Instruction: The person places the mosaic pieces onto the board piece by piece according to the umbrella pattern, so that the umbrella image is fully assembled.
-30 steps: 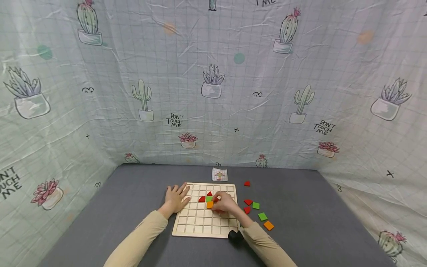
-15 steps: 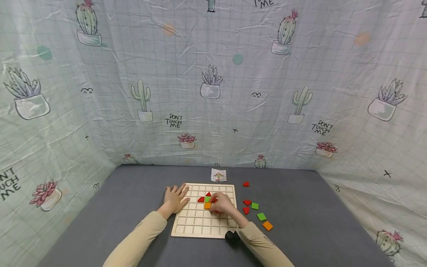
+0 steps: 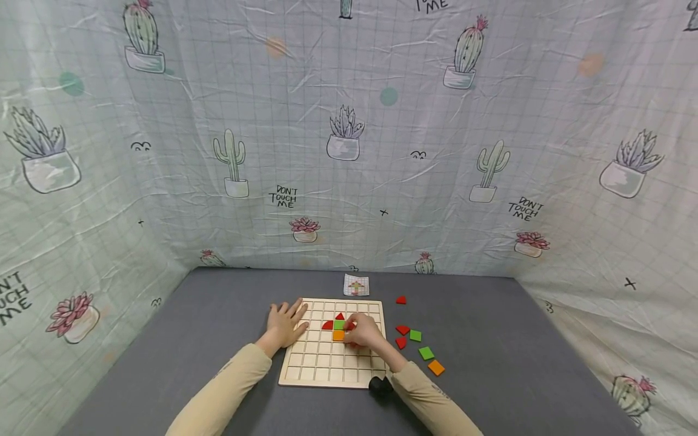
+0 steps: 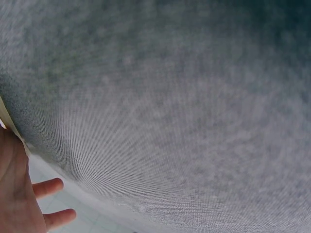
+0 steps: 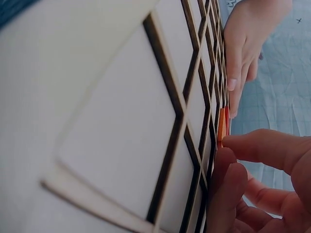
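Note:
A wooden grid board [image 3: 315,361] lies on the grey table. My left hand [image 3: 283,325] rests spread on its left edge. My right hand [image 3: 364,332] is over the middle of the board, thumb and finger pinching the right side of an orange square tile [image 3: 338,335] that sits in a cell; the right wrist view shows fingertips against this orange tile [image 5: 221,124]. Behind it lies a green square tile [image 3: 339,325], with a red triangle [image 3: 340,316] above and a rounded red piece [image 3: 327,326] to the left. Another red piece [image 3: 351,326] is partly hidden by my right fingers.
Right of the board lie loose red pieces [image 3: 402,330], green squares [image 3: 426,353] and an orange square [image 3: 436,367]. A small pattern card [image 3: 356,285] sits behind the board. A black object [image 3: 380,386] is beside my right wrist. A printed curtain [image 3: 349,181] surrounds the table.
The orange square by my right fingers has shifted slightly and now lines up under the green one. My left hand stays on the board's edge.

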`<action>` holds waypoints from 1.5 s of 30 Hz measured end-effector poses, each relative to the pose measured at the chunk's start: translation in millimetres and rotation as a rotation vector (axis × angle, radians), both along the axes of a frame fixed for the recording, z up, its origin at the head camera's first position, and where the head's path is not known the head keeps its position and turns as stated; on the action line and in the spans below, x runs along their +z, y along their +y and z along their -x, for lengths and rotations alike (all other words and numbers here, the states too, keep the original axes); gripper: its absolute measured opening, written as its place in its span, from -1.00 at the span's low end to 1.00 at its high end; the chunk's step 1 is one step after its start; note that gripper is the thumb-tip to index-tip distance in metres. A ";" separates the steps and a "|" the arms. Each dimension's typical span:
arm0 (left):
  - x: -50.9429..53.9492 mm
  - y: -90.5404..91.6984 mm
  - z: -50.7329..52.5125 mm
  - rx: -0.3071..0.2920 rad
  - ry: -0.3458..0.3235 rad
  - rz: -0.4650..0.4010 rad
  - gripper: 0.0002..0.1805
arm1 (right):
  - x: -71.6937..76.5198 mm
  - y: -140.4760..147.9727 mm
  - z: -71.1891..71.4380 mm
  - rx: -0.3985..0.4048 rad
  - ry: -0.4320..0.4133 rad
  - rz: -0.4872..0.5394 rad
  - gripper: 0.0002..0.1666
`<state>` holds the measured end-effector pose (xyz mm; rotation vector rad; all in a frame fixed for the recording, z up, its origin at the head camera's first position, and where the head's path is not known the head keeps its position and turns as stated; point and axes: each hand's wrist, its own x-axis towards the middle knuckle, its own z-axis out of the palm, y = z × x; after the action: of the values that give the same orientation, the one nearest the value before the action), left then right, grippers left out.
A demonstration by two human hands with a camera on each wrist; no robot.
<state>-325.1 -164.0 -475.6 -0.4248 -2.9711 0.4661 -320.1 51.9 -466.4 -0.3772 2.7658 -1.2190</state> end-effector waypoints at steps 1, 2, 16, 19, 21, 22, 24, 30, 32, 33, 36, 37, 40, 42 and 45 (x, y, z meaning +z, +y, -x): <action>-0.1 0.0 0.1 -0.001 0.001 -0.001 -0.40 | -0.1 0.2 0.0 0.001 0.009 -0.004 -0.79; -0.1 -0.1 0.1 -0.002 0.001 -0.002 -0.40 | 0.0 0.5 -0.1 0.001 0.012 -0.006 -0.80; -0.2 -0.4 0.5 0.000 0.002 -0.007 -0.41 | 1.1 1.3 1.0 0.018 0.006 -0.005 -0.86; 0.4 -0.3 -0.2 -0.003 -0.003 -0.010 -0.40 | 5.4 5.3 2.5 0.031 -0.028 0.037 -0.83; 0.5 -0.6 -0.4 -0.005 -0.005 -0.012 -0.40 | 9.6 10.7 4.9 0.049 -0.049 0.078 -0.81; 0.5 -0.8 -0.3 -0.005 -0.006 -0.014 -0.40 | 12.6 14.0 5.7 0.060 -0.059 0.099 -0.79; 1.1 -0.8 -0.7 -0.006 -0.009 -0.016 -0.40 | 17.0 23.2 9.1 0.099 -0.071 0.128 -0.77; 3.9 -1.3 -0.6 -0.008 -0.006 -0.021 -0.40 | 24.3 55.9 12.7 0.188 -0.054 0.138 -0.70; 3.4 -1.7 -0.8 -0.008 -0.007 -0.026 -0.40 | 25.1 66.1 11.9 0.196 -0.040 0.123 -0.69; 3.1 -1.9 -1.1 -0.008 -0.008 -0.028 -0.41 | 25.1 71.1 11.5 0.198 -0.032 0.115 -0.69; 2.0 -2.2 -1.9 -0.004 -0.011 -0.029 -0.41 | 23.1 86.7 10.8 0.212 -0.014 0.101 -0.70; 1.7 -2.1 -1.9 -0.004 -0.011 -0.031 -0.41 | 22.7 91.7 10.4 0.217 -0.007 0.097 -0.70; 1.8 -1.6 -1.9 -0.005 -0.012 -0.031 -0.41 | 20.8 106.7 9.0 0.222 -0.013 0.095 -0.69; 2.4 -0.9 -1.9 -0.006 -0.013 -0.029 -0.41 | 19.6 116.2 8.3 0.221 -0.012 0.088 -0.68; 3.4 0.1 -1.7 -0.004 -0.014 -0.028 -0.41 | 17.5 129.9 7.5 0.220 -0.015 0.080 -0.67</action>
<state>-323.3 -163.9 -472.2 -0.4324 -2.9860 0.4229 -327.6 181.9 -448.9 -0.6565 2.5844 -1.2725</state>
